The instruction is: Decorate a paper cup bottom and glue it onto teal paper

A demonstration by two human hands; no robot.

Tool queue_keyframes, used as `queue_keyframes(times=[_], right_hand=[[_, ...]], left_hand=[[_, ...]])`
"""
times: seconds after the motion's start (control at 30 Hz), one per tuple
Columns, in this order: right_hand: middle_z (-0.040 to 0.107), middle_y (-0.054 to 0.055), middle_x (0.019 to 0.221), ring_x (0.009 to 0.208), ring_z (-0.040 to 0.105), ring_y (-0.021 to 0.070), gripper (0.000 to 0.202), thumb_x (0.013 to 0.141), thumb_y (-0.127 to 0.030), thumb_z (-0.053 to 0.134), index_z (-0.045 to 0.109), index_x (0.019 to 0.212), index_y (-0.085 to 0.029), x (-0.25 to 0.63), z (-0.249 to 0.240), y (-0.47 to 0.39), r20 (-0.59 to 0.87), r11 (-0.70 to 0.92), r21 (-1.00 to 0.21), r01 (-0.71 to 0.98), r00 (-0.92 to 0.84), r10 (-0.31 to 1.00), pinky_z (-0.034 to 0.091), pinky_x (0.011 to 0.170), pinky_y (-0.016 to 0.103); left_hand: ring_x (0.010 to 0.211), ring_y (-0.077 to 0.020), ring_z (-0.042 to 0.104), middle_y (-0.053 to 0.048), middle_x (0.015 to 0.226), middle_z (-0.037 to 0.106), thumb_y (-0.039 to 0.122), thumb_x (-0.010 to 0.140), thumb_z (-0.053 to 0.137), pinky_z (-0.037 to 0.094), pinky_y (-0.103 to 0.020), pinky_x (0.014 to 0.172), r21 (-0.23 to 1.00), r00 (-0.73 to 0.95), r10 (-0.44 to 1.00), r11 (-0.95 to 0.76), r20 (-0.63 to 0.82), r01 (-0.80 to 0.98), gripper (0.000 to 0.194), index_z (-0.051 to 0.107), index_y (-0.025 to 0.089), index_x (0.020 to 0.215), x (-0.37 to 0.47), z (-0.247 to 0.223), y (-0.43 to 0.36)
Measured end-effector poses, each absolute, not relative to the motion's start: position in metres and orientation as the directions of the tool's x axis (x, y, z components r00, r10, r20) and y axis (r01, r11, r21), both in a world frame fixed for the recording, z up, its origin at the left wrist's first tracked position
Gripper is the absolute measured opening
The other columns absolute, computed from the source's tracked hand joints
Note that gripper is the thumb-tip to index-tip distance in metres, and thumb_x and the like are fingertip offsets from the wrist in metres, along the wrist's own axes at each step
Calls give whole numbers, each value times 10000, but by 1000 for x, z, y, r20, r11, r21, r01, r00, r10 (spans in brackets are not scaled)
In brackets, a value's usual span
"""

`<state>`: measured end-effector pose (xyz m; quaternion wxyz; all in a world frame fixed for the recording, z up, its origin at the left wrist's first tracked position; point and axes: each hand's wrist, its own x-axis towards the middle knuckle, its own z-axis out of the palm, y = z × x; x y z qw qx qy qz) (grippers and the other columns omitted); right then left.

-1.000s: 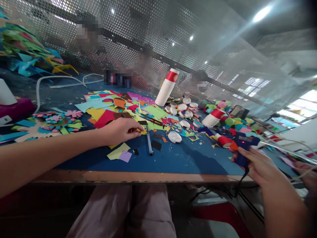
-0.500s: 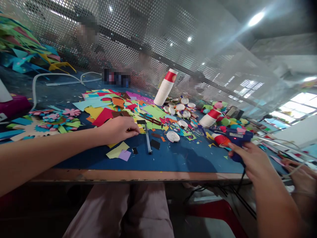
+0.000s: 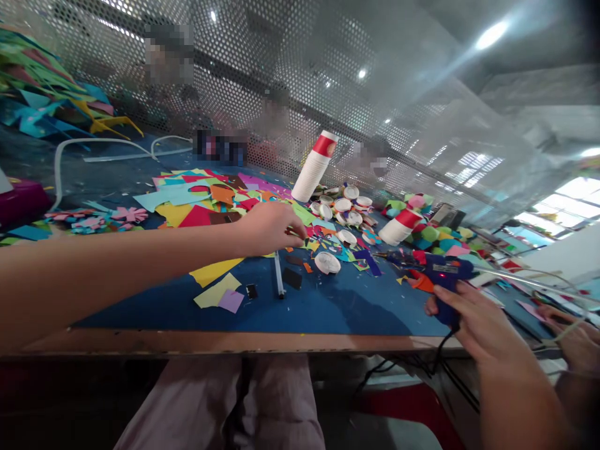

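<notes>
My right hand (image 3: 473,312) is wrapped round the handle of a blue glue gun (image 3: 443,269) with an orange trigger, its nozzle pointing left. My left hand (image 3: 274,228) reaches over the coloured paper scraps (image 3: 194,215), fingers bent together near the tips; whatever they hold, if anything, is too small to name. Just below it lies a pen (image 3: 279,275), beside a small black paper piece (image 3: 292,279). A round white lid-like piece (image 3: 327,263) rests to the right of the pen.
A tall stack of paper cups (image 3: 315,167) leans behind the scraps, with a shorter cup stack (image 3: 400,227) to its right. Paper flowers (image 3: 96,220) lie at left. Another person's hands (image 3: 574,331) are at the far right. The table edge (image 3: 234,341) runs in front.
My left hand has moved right, away from the pen's upper end. The glue gun in my right hand has shifted slightly left and down, away from a red cup-like piece.
</notes>
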<state>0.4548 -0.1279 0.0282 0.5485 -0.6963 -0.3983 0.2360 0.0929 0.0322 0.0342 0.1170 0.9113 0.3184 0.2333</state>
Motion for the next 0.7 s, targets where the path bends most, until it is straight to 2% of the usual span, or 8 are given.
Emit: queue_keyframes(times=[0.2, 0.27, 0.4, 0.57, 0.7], right_hand=[[620, -5, 516, 488, 557, 125, 505, 466, -480, 921, 581, 702, -191, 445, 26, -128, 44, -85, -969, 232, 502, 864, 451, 476, 191], [622, -7, 518, 485, 555, 122, 497, 483, -477, 918, 591, 726, -193, 444, 27, -128, 39, -81, -972, 222, 490, 871, 447, 477, 187], [617, -10, 514, 495, 560, 123, 472, 509, -457, 916, 598, 738, -192, 446, 27, -126, 39, -75, -974, 216, 482, 875, 447, 486, 186], [620, -8, 520, 511, 567, 136, 462, 507, -450, 917, 598, 720, -193, 452, 25, -127, 32, -79, -975, 209, 481, 876, 470, 512, 210], [628, 4, 524, 518, 566, 142, 448, 526, -447, 911, 591, 710, -195, 453, 25, -126, 21, -84, -976, 200, 471, 882, 467, 512, 216]], left_hand=[[1095, -262, 633, -63, 1194, 717, 424, 781, 756, 484, -338, 907, 461, 798, 558, -784, 228, 416, 423, 727, 248, 1164, 172, 39, 51], [1102, -257, 632, -56, 1167, 722, 408, 791, 754, 487, -347, 923, 494, 824, 525, -786, 216, 371, 381, 737, 247, 1135, 187, 38, 53], [1039, -219, 651, -63, 1081, 731, 359, 855, 714, 501, -398, 935, 567, 855, 471, -774, 219, 281, 254, 738, 173, 1028, 197, 37, 56], [1012, -207, 658, -55, 1018, 750, 320, 830, 721, 490, -311, 899, 622, 853, 461, -749, 243, 228, 196, 767, 191, 970, 197, 33, 65], [1042, -223, 647, -38, 1023, 744, 303, 788, 758, 476, -308, 925, 617, 875, 419, -763, 244, 193, 185, 778, 211, 948, 200, 29, 66]])
